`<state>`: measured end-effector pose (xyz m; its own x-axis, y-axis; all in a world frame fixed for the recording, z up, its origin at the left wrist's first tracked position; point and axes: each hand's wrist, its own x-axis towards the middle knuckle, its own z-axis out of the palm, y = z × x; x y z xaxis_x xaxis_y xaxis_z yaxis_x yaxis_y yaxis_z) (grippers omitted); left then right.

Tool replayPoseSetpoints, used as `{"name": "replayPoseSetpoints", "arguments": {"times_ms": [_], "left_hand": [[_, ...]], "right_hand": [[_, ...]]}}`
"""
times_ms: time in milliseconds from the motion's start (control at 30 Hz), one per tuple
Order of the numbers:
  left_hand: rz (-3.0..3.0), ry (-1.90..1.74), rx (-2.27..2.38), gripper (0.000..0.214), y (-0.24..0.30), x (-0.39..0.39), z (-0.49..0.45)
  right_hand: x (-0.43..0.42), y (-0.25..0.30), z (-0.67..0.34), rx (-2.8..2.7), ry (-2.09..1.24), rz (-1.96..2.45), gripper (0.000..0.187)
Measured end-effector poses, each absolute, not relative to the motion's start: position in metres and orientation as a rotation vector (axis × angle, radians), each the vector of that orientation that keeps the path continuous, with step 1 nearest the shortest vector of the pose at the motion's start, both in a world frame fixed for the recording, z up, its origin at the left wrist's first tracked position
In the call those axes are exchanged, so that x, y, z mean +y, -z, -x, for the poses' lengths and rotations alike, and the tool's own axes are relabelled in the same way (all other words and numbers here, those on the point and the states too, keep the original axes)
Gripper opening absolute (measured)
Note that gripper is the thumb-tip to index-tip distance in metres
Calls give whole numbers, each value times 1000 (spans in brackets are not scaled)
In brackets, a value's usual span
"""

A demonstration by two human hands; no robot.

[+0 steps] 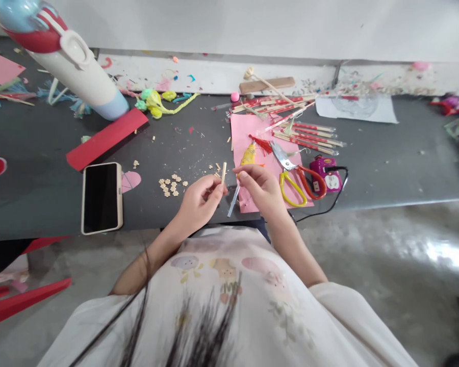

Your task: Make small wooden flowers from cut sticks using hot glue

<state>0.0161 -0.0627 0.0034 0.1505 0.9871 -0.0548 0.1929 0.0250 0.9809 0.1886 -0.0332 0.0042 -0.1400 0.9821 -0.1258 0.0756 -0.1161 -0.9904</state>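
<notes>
One stick [224,172] stands upright in left hand [199,201].

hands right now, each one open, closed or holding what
Left hand: closed, pinching a short wooden stick upright.
Right hand: fingers curled beside the stick's top; whether it grips anything cannot be told.

Even soft daylight, floor glare right, edges warped.

Forearms angle inward, the left hand [199,201] and right hand [262,188] close together (fingertips pinched) before the chest.
</notes>
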Motion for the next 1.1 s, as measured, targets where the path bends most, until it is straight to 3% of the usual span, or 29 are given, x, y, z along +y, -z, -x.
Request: {"name": "replayPoseSetpoints", "arguments": {"times_ms": [300, 667, 833, 1100], "left_hand": [[-1132, -961, 974, 30, -1, -70, -25], [-1357, -861, 994, 23, -6, -76, -14], [-1237, -1054, 962, 19, 0, -73, -7], [-974, -1461, 1198, 23, 1, -50, 9]], "right_hand": [[-52, 8, -175, -1350, -1310, 1283, 35], [-60, 22, -165, -1316, -1306, 1253, 28], [-59, 23, -172, -1448, -1102, 1305, 24], [-60, 21, -185, -1386, -1138, 1360, 19]]}}
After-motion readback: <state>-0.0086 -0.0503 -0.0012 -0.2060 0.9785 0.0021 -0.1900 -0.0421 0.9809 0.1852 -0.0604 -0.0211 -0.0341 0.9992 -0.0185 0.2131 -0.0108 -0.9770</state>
